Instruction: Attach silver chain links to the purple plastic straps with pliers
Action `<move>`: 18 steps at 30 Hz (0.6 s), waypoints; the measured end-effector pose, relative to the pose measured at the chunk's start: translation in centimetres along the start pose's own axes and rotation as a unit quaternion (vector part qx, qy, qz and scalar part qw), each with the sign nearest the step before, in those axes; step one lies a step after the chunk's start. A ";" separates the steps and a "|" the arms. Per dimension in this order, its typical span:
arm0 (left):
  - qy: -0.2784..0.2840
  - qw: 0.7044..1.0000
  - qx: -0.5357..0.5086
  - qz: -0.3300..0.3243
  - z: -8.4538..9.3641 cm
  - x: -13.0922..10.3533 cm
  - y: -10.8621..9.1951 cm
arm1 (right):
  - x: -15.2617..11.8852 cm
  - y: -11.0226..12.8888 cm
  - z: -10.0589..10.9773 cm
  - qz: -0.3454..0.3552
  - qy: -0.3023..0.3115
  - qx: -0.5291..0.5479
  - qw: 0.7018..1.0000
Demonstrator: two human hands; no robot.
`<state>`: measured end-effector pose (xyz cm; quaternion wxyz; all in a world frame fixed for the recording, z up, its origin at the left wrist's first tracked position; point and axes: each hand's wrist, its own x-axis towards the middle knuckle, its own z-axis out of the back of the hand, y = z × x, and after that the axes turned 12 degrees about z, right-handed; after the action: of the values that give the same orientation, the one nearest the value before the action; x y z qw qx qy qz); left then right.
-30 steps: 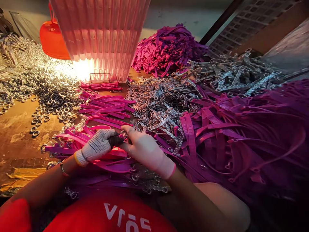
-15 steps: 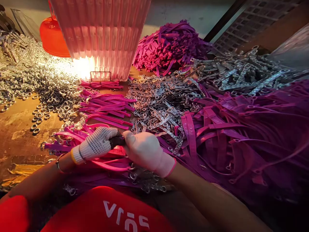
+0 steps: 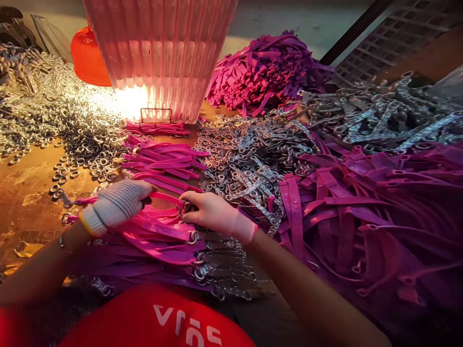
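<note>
My left hand (image 3: pixel 117 205), in a white knitted glove with dark dots, is closed over the left part of the strap pile. Something dark shows at its fingertips, too small to name. From beside those fingers a pink strap (image 3: pixel 167 197) curves across to my right hand (image 3: pixel 213 212). That hand, in a plain pale glove, pinches the strap's right end by a small metal ring, partly hidden by the fingers. Below both hands lies a pile of pink straps (image 3: pixel 159 236) with metal rings and silver glittery pieces at their ends.
Loose metal rings (image 3: pixel 94 140) spread at left under a red lamp (image 3: pixel 90 58) and a ribbed translucent panel (image 3: pixel 162 58). Silver connector pieces (image 3: pixel 249 154) heap in the middle. Purple straps pile up at back (image 3: pixel 271 72) and right (image 3: pixel 354 212). Sorted pink straps (image 3: pixel 162 159) lie ahead.
My hands were together around something dark; now they are apart. The left has moved left, and a pink strap spans between them. The view has shifted slightly.
</note>
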<state>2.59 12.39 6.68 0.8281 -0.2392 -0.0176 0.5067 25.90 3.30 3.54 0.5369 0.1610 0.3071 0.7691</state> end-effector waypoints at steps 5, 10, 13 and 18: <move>0.091 0.989 0.089 -0.081 -2.7 1.1 -2.1 | 0.6 0.3 0.5 0.063 0.078 -0.022 0.995; 0.122 0.979 0.130 -0.101 -5.6 1.7 -1.5 | 1.8 -0.1 0.2 0.047 0.124 -0.075 0.988; 0.107 0.987 0.075 -0.089 -6.8 1.9 -1.1 | 2.3 -0.6 -0.3 0.046 0.088 -0.005 0.995; 0.029 0.995 -0.066 -0.070 -5.3 2.4 -0.7 | 2.8 -0.1 0.6 0.098 -0.001 0.185 0.978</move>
<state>5.74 12.15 1.78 0.8441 -0.3059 -0.0439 0.4381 25.29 6.11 3.69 0.4200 0.2882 0.4262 0.7476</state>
